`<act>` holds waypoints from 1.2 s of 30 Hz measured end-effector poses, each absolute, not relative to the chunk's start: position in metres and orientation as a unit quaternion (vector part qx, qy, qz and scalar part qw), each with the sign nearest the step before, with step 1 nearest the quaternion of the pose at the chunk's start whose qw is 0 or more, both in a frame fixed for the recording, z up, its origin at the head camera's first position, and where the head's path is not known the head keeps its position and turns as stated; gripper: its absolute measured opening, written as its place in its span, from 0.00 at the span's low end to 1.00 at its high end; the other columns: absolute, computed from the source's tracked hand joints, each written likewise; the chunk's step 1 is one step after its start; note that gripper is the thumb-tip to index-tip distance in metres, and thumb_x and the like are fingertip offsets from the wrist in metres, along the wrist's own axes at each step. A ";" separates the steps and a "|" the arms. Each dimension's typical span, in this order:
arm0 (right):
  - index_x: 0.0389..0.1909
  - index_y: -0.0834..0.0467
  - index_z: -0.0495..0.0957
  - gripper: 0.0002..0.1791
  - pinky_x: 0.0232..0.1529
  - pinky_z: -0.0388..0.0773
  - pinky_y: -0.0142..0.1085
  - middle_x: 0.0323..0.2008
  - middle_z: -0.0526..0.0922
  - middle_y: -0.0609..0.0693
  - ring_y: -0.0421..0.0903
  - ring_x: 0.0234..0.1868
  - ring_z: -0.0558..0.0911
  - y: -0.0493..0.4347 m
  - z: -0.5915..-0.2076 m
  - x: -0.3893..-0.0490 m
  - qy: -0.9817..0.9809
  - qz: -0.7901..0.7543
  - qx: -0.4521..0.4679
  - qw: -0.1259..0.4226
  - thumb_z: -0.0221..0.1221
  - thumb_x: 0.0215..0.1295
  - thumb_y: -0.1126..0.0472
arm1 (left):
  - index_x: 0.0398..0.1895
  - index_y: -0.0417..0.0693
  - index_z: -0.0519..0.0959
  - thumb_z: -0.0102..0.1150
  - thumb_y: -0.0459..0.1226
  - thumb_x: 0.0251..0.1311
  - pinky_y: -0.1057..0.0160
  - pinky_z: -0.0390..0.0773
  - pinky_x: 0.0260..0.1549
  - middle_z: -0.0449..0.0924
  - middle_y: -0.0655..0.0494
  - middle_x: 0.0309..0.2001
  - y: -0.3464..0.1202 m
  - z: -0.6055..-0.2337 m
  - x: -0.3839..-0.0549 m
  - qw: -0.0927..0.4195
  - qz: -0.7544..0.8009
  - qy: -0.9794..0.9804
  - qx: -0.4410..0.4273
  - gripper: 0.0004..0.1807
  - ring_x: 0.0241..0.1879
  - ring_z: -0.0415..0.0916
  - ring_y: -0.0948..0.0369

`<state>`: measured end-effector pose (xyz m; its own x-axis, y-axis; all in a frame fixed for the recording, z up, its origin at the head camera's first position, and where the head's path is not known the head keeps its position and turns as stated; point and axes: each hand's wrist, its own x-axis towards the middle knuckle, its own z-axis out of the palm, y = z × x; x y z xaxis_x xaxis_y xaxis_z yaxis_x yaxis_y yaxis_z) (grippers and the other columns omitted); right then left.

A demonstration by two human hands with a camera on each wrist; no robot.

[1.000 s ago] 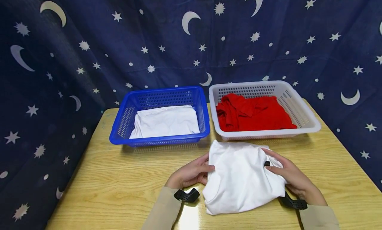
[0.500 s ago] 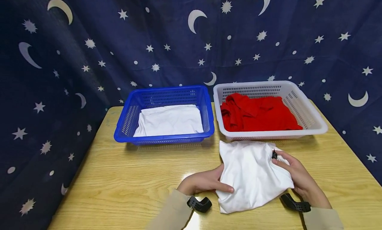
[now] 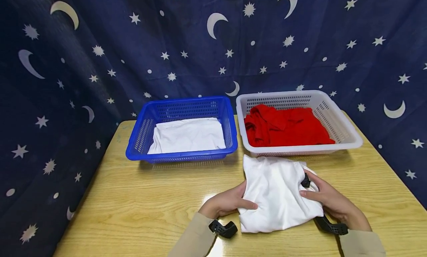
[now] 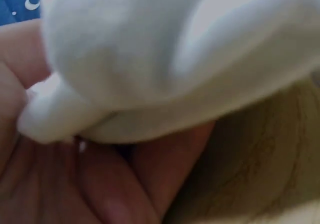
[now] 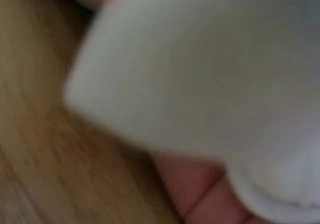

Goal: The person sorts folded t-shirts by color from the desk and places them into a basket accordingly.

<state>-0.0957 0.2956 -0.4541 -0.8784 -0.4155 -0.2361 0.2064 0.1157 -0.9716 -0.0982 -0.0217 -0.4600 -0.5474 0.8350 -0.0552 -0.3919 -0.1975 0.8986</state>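
One white cloth point(image 3: 275, 197), at near right, just nearer than the white basket point(image 3: 307, 150) of red fabric point(image 3: 293, 127), its left edge gripped by the left hand point(image 3: 228, 202), its right by the right hand point(image 3: 335, 200).

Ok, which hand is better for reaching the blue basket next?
Probably the left hand: it holds the white cloth on the side nearer the blue basket; the right hand is farther away.

Navy moon-and-star cloth point(image 3: 186, 23) hangs behind a wood-grain table point(image 3: 143, 197); glare point(image 3: 218, 247) whitens its near side.
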 end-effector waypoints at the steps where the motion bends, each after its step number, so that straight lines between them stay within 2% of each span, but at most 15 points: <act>1: 0.69 0.53 0.42 0.40 0.45 0.73 0.32 0.64 0.48 0.53 0.32 0.53 0.64 0.295 -0.455 -0.096 0.723 -0.648 -0.079 0.228 0.54 0.60 0.67 | 0.66 0.65 0.45 0.48 0.18 0.53 0.60 0.66 0.53 0.60 0.56 0.61 -0.022 -0.461 -0.098 0.415 0.741 0.473 0.233 0.45 0.58 0.62 0.59; 3: 0.69 0.54 0.44 0.41 0.46 0.71 0.29 0.66 0.44 0.56 0.29 0.55 0.59 0.295 -0.455 -0.095 0.734 -0.638 -0.085 0.217 0.55 0.59 0.68 | 0.66 0.64 0.47 0.48 0.19 0.54 0.59 0.67 0.52 0.61 0.54 0.60 -0.022 -0.461 -0.099 0.414 0.745 0.466 0.238 0.43 0.57 0.63 0.58; 5: 0.69 0.52 0.45 0.40 0.46 0.72 0.32 0.65 0.46 0.54 0.30 0.55 0.61 0.295 -0.453 -0.094 0.719 -0.655 -0.086 0.217 0.54 0.59 0.69 | 0.66 0.63 0.48 0.49 0.20 0.54 0.58 0.68 0.51 0.63 0.53 0.59 -0.022 -0.460 -0.099 0.412 0.747 0.462 0.242 0.42 0.56 0.64 0.57; 9: 0.67 0.49 0.49 0.36 0.40 0.76 0.43 0.60 0.58 0.48 0.40 0.49 0.73 0.300 -0.444 -0.091 0.641 -0.729 -0.102 0.217 0.49 0.61 0.74 | 0.63 0.60 0.51 0.54 0.24 0.53 0.56 0.70 0.49 0.66 0.51 0.55 -0.021 -0.456 -0.100 0.399 0.753 0.466 0.237 0.39 0.54 0.67 0.56; 12: 0.66 0.50 0.51 0.36 0.37 0.77 0.46 0.55 0.66 0.48 0.48 0.45 0.77 0.303 -0.435 -0.089 0.573 -0.781 -0.142 0.205 0.44 0.60 0.79 | 0.62 0.58 0.52 0.56 0.25 0.51 0.55 0.72 0.47 0.67 0.50 0.52 -0.022 -0.449 -0.100 0.383 0.760 0.473 0.228 0.39 0.51 0.68 0.56; 14: 0.66 0.52 0.52 0.35 0.37 0.77 0.46 0.53 0.69 0.50 0.50 0.45 0.78 0.304 -0.430 -0.089 0.542 -0.800 -0.166 0.199 0.41 0.59 0.81 | 0.63 0.58 0.52 0.57 0.25 0.51 0.56 0.72 0.46 0.67 0.50 0.51 -0.022 -0.444 -0.101 0.366 0.763 0.479 0.230 0.39 0.50 0.68 0.56; 21: 0.66 0.56 0.52 0.36 0.39 0.77 0.43 0.54 0.69 0.51 0.46 0.47 0.76 0.299 -0.410 -0.086 0.537 -0.803 -0.198 0.164 0.41 0.57 0.83 | 0.67 0.61 0.45 0.58 0.26 0.51 0.61 0.68 0.51 0.65 0.55 0.53 -0.029 -0.405 -0.099 0.303 0.736 0.537 0.281 0.46 0.52 0.66 0.61; 24: 0.66 0.56 0.52 0.36 0.39 0.77 0.41 0.54 0.67 0.51 0.45 0.47 0.76 0.295 -0.401 -0.089 0.565 -0.786 -0.196 0.154 0.43 0.57 0.82 | 0.67 0.59 0.46 0.57 0.26 0.52 0.62 0.67 0.52 0.65 0.56 0.54 -0.034 -0.389 -0.099 0.281 0.721 0.562 0.292 0.44 0.53 0.66 0.62; 29: 0.65 0.57 0.52 0.36 0.37 0.77 0.42 0.51 0.68 0.52 0.45 0.45 0.77 0.288 -0.390 -0.097 0.576 -0.773 -0.222 0.146 0.44 0.56 0.82 | 0.67 0.56 0.48 0.56 0.25 0.52 0.62 0.66 0.53 0.64 0.57 0.55 -0.039 -0.378 -0.101 0.259 0.713 0.573 0.310 0.42 0.53 0.66 0.62; 36: 0.63 0.58 0.54 0.32 0.37 0.78 0.39 0.49 0.69 0.51 0.44 0.45 0.76 0.277 -0.379 -0.109 0.579 -0.766 -0.246 0.128 0.44 0.57 0.79 | 0.69 0.60 0.42 0.56 0.23 0.51 0.61 0.62 0.56 0.59 0.56 0.59 -0.049 -0.363 -0.107 0.232 0.710 0.582 0.322 0.47 0.56 0.62 0.62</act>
<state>-0.1092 0.2774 -0.3790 -0.8460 -0.4818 0.2284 -0.0885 -0.2955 -0.9512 -0.1069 -0.0490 -0.3634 -0.6849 0.7044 0.1866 0.0452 -0.2146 0.9757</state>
